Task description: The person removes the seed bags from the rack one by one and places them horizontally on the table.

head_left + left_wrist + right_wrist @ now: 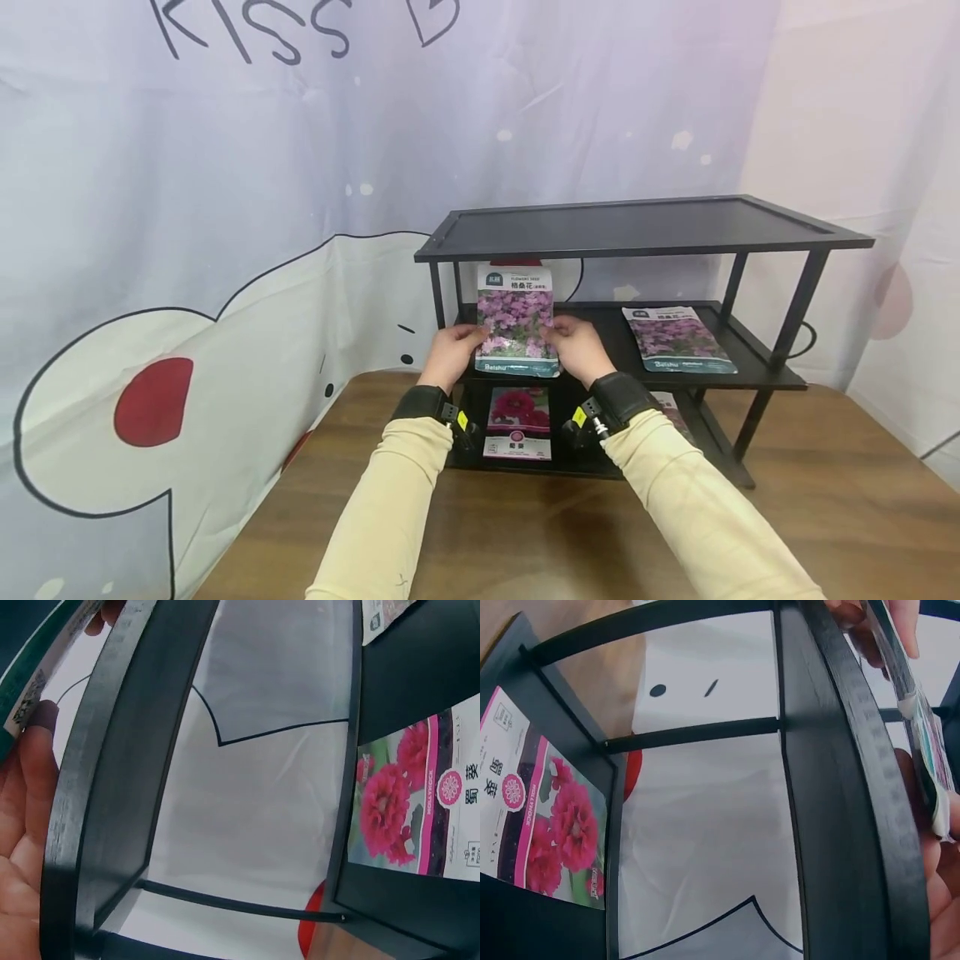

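A seed packet (516, 321) with pink-purple flowers and a teal bottom band is held tilted up at the left part of the middle shelf (600, 321). My left hand (450, 357) pinches its left edge, thumb on the front. On the opposite edge, my right hand (579, 350) pinches it the same way. From the right wrist view the packet (922, 727) appears edge-on, with fingers on both its faces. Whether its lower edge touches the shelf, I cannot tell. A similar packet (678, 340) lies flat on the middle shelf's right side.
The black rack's top board (637, 227) overhangs both hands. On its bottom shelf lies a hollyhock packet (517, 423) with red-pink flowers; another packet (675, 412) is partly hidden by my right arm. The rack stands on a wooden table (510, 533) before a printed cloth (225, 167).
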Demonstrator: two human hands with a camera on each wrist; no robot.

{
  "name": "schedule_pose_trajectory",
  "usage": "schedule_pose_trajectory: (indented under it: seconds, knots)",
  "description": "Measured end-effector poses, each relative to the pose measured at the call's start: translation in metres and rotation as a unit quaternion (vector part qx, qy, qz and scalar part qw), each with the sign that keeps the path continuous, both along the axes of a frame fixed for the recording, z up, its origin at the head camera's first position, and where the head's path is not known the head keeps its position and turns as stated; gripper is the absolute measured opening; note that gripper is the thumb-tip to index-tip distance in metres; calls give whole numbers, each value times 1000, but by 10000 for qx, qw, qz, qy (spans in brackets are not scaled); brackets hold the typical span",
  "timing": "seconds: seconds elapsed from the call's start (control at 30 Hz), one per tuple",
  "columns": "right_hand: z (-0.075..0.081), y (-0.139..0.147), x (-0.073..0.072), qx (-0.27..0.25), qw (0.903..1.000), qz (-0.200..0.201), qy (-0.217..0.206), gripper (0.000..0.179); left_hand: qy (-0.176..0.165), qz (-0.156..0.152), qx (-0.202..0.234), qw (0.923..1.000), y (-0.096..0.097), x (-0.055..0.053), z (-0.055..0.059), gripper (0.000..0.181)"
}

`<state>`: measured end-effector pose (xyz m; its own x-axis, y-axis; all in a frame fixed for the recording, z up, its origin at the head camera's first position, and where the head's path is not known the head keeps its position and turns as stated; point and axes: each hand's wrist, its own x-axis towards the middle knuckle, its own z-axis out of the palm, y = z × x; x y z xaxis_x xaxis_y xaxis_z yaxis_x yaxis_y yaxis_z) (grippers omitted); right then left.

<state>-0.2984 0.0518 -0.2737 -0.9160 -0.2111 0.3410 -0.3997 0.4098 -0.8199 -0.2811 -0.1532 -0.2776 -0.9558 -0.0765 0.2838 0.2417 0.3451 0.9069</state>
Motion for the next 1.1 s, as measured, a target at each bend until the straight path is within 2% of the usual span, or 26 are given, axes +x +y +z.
schedule_pose_trajectory:
  seconds: [0.13, 0.3, 0.43, 0.6, 0.8, 1.1]
  knots:
    - [3, -3, 5, 2, 9999, 91, 81, 28, -24, 112, 118, 9999, -4, 4, 2, 36]
    - [8, -7, 9, -23, 9998, 177, 23, 28, -54, 290, -29, 9996, -8, 9, 3, 35]
    - [8, -9, 14, 0, 9998, 192, -85, 30, -136, 318, -134, 9993, -12, 14, 2, 36]
    - [7, -12, 21, 15, 9996, 261, -137, 30, -304, 326, 24, 9990, -16, 19, 3, 36]
    - [8, -11, 29, -54, 9989, 381, -250, 30, -228, 366, 44, 9991, -19, 28, 4, 31]
    - [4, -6, 45, -260, 9982, 300, -447, 29, 28, 92, -246, 9997, -19, 44, 13, 26]
